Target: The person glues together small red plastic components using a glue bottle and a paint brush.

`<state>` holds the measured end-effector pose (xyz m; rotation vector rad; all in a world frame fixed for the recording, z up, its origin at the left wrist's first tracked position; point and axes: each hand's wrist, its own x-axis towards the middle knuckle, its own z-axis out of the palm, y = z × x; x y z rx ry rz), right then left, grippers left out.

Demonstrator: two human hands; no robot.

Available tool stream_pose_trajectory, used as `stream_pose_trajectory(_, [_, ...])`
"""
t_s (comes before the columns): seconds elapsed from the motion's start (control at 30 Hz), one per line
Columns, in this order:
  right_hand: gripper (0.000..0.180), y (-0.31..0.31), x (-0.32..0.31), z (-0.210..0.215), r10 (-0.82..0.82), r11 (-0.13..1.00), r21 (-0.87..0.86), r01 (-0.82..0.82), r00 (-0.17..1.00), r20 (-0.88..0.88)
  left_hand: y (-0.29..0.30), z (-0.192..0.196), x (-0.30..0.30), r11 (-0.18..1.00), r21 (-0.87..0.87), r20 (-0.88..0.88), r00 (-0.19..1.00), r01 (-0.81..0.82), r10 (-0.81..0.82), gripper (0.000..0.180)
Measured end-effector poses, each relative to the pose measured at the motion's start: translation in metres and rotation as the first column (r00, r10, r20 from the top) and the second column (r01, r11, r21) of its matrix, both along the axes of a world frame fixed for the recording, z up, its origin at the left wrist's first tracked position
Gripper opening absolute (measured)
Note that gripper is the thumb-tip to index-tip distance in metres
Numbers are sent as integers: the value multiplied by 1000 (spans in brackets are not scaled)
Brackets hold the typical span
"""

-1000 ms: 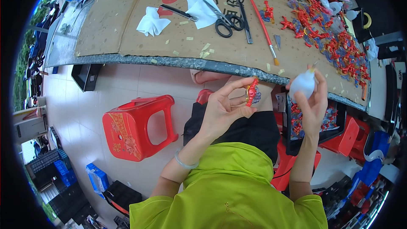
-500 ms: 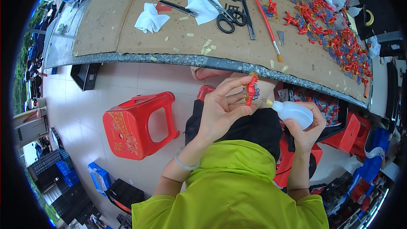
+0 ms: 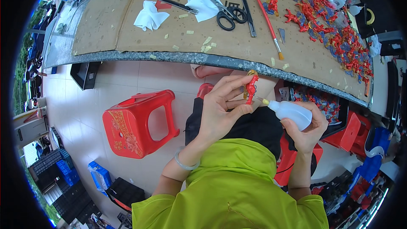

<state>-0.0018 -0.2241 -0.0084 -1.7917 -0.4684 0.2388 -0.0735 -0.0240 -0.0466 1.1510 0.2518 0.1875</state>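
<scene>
Between the thumb and fingers of my left hand (image 3: 224,109) is a small red figurine (image 3: 251,89) with a yellowish part at its top, held upright just off the table's front edge. My right hand (image 3: 306,129) is wrapped round a white translucent squeeze bottle (image 3: 292,114). Its yellow-collared needle tip (image 3: 263,100) points left at the figurine's lower end; whether it touches, I cannot tell. Both hands are over my lap. On the table's right side lies a heap of similar red figurines (image 3: 339,38) with bluish clear parts, and one single figurine (image 3: 272,5) lies apart from it.
Scissors (image 3: 231,17), white tissues (image 3: 151,15), cutter knives (image 3: 178,5) and a red-handled brush (image 3: 267,17) lie on the cardboard-covered table (image 3: 140,38). Below its edge at right is a tray of red pieces (image 3: 324,106). A red stool (image 3: 140,123) stands on the floor at left.
The figurine has turned in my left fingers, so its bluish part no longer shows. The bottle tip has shifted slightly left and up toward its lower end.
</scene>
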Motion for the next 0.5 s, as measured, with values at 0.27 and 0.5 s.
stream_pose_trajectory(0.27, [36,3,-1,2,18,999,-38,-14,995,99,0,-2,-2,1000,10,-8,1000,8,-8,57])
stream_pose_trajectory(0.5, [36,9,-3,6,37,995,-96,-16,977,210,2,-5,-3,999,-34,-8,1000,8,-8,57])
